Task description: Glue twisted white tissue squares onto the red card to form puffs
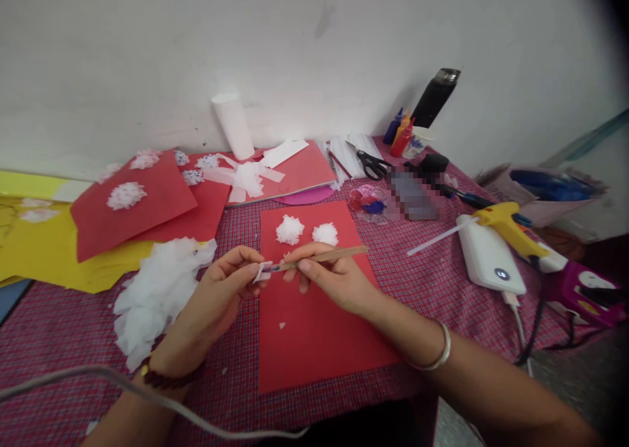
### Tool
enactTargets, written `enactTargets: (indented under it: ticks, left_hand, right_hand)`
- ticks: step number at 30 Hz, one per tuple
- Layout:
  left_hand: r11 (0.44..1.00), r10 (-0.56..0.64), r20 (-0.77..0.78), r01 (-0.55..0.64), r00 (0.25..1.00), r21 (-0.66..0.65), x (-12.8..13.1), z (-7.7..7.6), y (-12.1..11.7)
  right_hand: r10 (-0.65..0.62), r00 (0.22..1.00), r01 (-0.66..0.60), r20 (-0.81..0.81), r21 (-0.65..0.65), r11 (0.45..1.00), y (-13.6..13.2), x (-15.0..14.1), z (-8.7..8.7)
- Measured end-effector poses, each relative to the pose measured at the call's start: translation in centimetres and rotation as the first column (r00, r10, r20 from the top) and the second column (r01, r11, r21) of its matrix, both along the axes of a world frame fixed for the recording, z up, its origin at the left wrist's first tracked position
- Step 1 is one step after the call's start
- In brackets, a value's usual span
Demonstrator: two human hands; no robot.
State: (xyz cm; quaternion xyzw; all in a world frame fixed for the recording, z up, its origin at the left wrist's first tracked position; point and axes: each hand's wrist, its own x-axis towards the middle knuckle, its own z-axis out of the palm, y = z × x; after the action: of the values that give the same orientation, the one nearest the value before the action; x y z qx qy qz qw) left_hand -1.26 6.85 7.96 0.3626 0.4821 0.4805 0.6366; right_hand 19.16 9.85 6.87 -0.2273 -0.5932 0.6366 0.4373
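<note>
Fingers of both hands pinch the wooden stick (339, 253), tip angled left, slightly downward.

Lots of red here: the sheet (314, 329) under the two white fluffy paper flowers (289, 229) is solid bright red. The tablecloth (407, 257) is a small plaid, mostly pinkish red with dark bluish lines. Over on the left there's a bright yellow sheet (54, 250), plus a red card (142, 214) carrying a pale pink flower (126, 196). The little flowers (193, 177) near it are white speckled with blue-purple. The squeeze bottles (403, 139) come in dark blue, orange-yellow and red. Glue gun (508, 224) is yellow, the power bank (491, 257) white, the flask (435, 99) black with a silvery top. Beaded bracelet (164, 379) is dark reddish brown with one gold bit, the bangle (445, 347) is silvery, and the stick (339, 254) is plain light brown.
</note>
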Motion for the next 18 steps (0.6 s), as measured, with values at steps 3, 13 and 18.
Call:
enactTargets:
  ticks: [3, 13, 18]
  left_hand:
    - [0.999, 0.017, 0.063, -0.015, 0.998, -0.032, 0.04, -0.04, 0.12]
    - [0.997, 0.043, 0.161, -0.033, 0.986, -0.065, 0.42, -0.43, 0.2]
    - [0.994, 0.098, 0.065, -0.102, 0.993, 0.047, 0.96, -0.54, -0.03]
  right_hand:
    - [-0.017, 1.0, 0.017, 0.005, -0.003, 1.0, 0.04, 0.03, 0.03]
    - [-0.109, 0.993, 0.107, -0.055, -0.031, 0.994, -0.06, -0.21, -0.24]
    - [-0.118, 0.987, 0.106, -0.111, -0.107, 0.989, -0.04, -0.42, -0.48]
